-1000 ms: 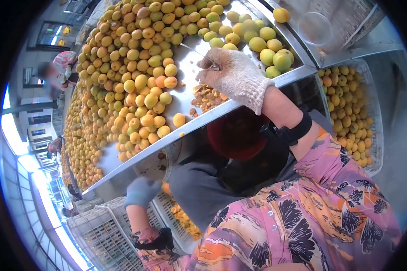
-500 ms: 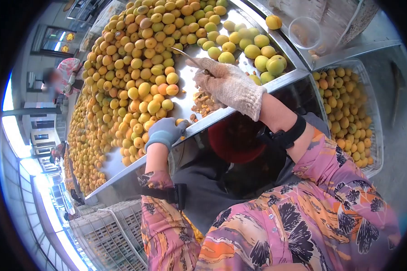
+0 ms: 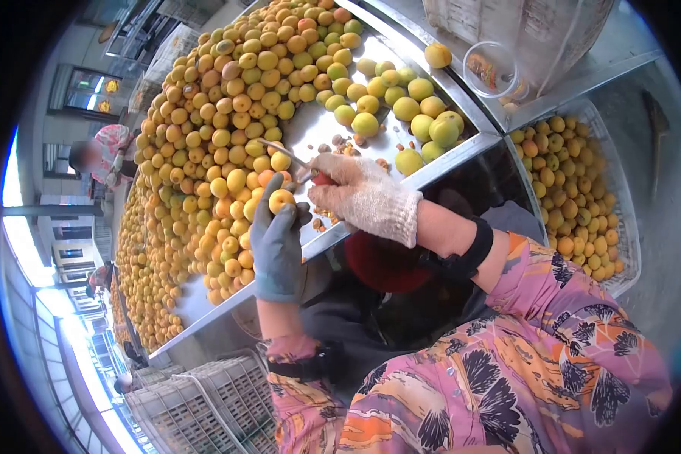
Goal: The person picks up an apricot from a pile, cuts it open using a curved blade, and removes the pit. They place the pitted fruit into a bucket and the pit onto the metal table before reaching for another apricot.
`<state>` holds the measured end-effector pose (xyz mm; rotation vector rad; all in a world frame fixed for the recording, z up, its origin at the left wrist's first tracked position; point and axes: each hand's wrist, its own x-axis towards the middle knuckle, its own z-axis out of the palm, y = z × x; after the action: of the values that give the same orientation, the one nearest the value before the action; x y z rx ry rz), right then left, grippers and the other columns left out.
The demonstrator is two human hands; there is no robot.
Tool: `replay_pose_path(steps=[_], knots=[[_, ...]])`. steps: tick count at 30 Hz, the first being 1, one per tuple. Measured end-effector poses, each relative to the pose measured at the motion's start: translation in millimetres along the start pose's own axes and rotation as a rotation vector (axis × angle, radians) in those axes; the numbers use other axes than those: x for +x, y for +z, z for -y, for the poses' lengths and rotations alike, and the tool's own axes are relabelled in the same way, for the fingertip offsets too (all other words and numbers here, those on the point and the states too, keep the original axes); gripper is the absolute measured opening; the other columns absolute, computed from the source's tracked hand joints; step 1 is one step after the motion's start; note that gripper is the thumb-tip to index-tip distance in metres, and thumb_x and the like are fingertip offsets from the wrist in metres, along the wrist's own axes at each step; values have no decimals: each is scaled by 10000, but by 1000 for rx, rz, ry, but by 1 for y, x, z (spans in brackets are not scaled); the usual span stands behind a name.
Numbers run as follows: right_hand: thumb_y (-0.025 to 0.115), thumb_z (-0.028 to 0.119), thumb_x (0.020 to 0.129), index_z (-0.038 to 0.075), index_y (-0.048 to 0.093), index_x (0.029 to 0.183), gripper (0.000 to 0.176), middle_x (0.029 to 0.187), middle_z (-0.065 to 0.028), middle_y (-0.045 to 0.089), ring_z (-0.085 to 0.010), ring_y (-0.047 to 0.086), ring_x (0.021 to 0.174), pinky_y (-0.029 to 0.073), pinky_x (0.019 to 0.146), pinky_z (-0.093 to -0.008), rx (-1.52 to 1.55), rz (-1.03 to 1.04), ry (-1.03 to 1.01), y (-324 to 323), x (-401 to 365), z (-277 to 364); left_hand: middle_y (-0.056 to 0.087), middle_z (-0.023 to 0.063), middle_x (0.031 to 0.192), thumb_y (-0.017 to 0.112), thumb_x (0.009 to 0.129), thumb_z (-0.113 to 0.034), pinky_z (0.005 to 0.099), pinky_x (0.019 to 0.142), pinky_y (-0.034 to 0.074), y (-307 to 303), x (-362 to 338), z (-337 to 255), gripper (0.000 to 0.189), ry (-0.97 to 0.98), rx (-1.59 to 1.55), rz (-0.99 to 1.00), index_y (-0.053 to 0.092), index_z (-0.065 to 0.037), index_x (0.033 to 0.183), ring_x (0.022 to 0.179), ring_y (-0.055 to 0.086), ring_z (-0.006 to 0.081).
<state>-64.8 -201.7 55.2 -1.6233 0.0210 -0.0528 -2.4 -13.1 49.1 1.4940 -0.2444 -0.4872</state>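
My left hand (image 3: 277, 246), in a grey glove, holds a yellow-orange apricot (image 3: 281, 200) between thumb and fingers at the metal table's front edge. Close to its right, my right hand (image 3: 363, 193), in a whitish knit glove, is closed around a hand tool (image 3: 285, 153). The tool has a thin metal blade pointing left and a red part at the grip; its exact kind is not clear. The blade passes just above the apricot, apparently without touching it. Behind the hands, pits and scraps (image 3: 340, 144) lie on the metal table (image 3: 310, 125). Heaped apricots (image 3: 234, 113) cover its left side.
Larger greenish-yellow fruit (image 3: 431, 125) lies along the table's right rim. Beyond the rim are a clear plastic cup (image 3: 492, 69) and one apricot (image 3: 437, 55). A crate of apricots (image 3: 571, 189) stands right, a red bucket (image 3: 386, 263) below, stacked crates (image 3: 204, 401) lower left. Another person (image 3: 112, 151) is far left.
My left hand has risen from the table edge and now shows an apricot in its fingers. My right hand has moved down and left, bringing the tool beside the apricot.
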Motion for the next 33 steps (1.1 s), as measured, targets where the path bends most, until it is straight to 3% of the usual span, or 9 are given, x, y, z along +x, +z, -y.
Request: replay_pose_path(steps=[4,11,17,19,22,26,27,32,33], knots=[[547,167,954,78,582,1175,240,767,5,545,-76,540,754,468,671,-270,247,30,-72,18,-4,-12,500,119,1325,451,992,-144,351,982,437,20,-6,3,469,162,-390,80,377,33,1420,1141,534,194],[507,143,946,56,458,1370,436,1136,-187,616,-313,610,1032,485,876,-389,-139,-101,-394,33,-4,-21,518,139,1322,365,1036,-119,377,1028,432,18,-8,20,360,149,-494,-46,447,60,1337,1214,521,232],[528,121,908,38,341,1433,563,1186,-242,585,-374,624,1023,500,872,-409,-325,-29,-121,30,-8,-4,577,115,1230,437,994,-33,373,917,494,9,-1,38,249,388,184,-151,522,37,1217,1074,602,218],[538,123,894,36,317,1442,597,1179,-251,584,-387,628,1000,504,864,-416,-360,-10,-68,32,-8,-9,601,106,1146,426,1008,-110,362,880,493,11,-5,30,254,785,937,-195,538,32,1186,1015,599,202],[525,168,880,31,290,1447,629,1063,-279,614,-427,624,920,497,791,-483,-343,-81,-171,39,-4,-23,605,95,1079,392,1018,-207,334,860,485,30,-12,21,320,349,142,-227,563,19,1164,940,586,183],[531,159,880,28,321,1417,591,1010,-263,627,-428,624,906,493,787,-485,-326,-133,-220,43,-2,-25,590,164,1199,554,952,-120,353,925,485,6,-7,39,456,446,509,-139,391,43,1346,1085,599,260],[533,159,880,32,334,1405,575,986,-257,629,-427,624,903,493,783,-482,-249,-117,-188,45,-2,-25,596,125,1162,404,1027,-332,322,906,484,10,-2,37,445,273,189,-200,488,36,1264,1057,596,198],[537,159,881,45,363,1383,543,920,-233,634,-420,629,884,494,769,-472,-108,-87,-109,50,-3,-21,604,105,1112,326,1030,-443,304,872,490,9,-3,36,536,275,296,-280,557,19,1175,1006,592,164],[528,100,890,19,351,1407,553,1031,-197,606,-295,612,872,494,802,-391,-102,-69,-92,50,-2,-21,611,103,1091,339,1030,-433,300,866,490,9,-3,37,521,255,268,-298,560,20,1163,987,594,161]])
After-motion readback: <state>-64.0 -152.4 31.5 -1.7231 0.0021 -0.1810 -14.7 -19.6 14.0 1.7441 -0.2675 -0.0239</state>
